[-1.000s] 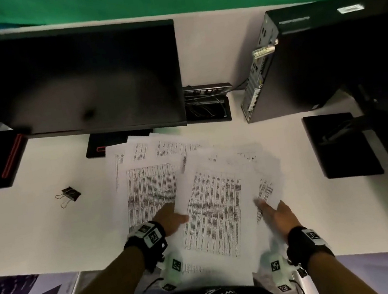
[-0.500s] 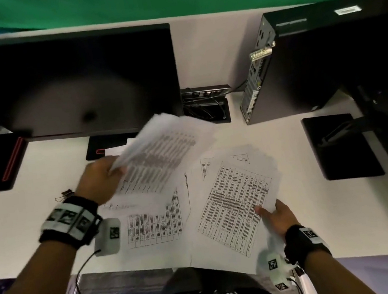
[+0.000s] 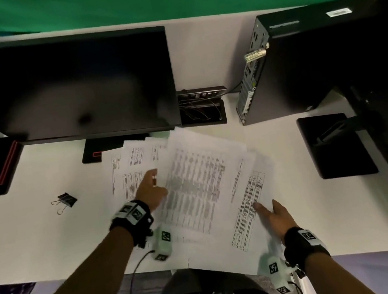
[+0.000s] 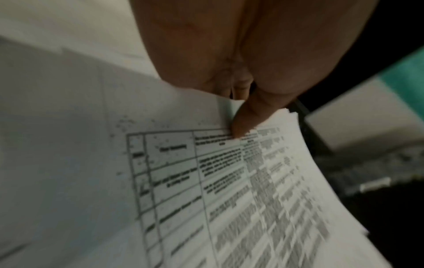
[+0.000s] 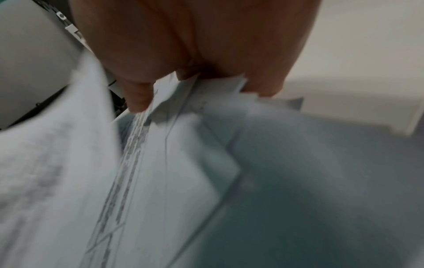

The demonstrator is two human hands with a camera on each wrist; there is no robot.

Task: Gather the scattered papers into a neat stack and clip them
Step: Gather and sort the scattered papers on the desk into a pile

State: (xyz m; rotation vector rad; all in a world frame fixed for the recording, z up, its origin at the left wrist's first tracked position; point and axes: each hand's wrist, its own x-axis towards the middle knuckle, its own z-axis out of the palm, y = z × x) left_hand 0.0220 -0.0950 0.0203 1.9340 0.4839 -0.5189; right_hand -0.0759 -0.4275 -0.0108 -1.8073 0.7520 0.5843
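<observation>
Printed sheets lie spread over the white desk [image 3: 35, 246]. My left hand [image 3: 151, 190] pinches a sheaf of papers [image 3: 193, 184] by its left edge, thumb [image 4: 243, 121] on top of the printed table [image 4: 229, 181]. The sheaf is blurred and overlaps the right-hand pile [image 3: 248, 204]. My right hand [image 3: 273, 216] grips that pile at its near right edge, and the sheet edges [image 5: 206, 112] run in between thumb [image 5: 137, 98] and fingers. More loose sheets [image 3: 130, 160] lie behind my left hand. A black binder clip [image 3: 67, 200] sits on the desk to the left, apart from both hands.
A dark monitor [image 3: 67, 89] stands at the back left with its base [image 3: 91, 153] touching the far sheets. A black computer tower [image 3: 301, 69] is at the back right, a black stand base [image 3: 335, 147] right of the papers, a cable box [image 3: 203, 110] behind them.
My left hand picked up a sheaf, raised it to the left, and has now swung it down and right over the pile. My right hand stayed on the pile's right edge.
</observation>
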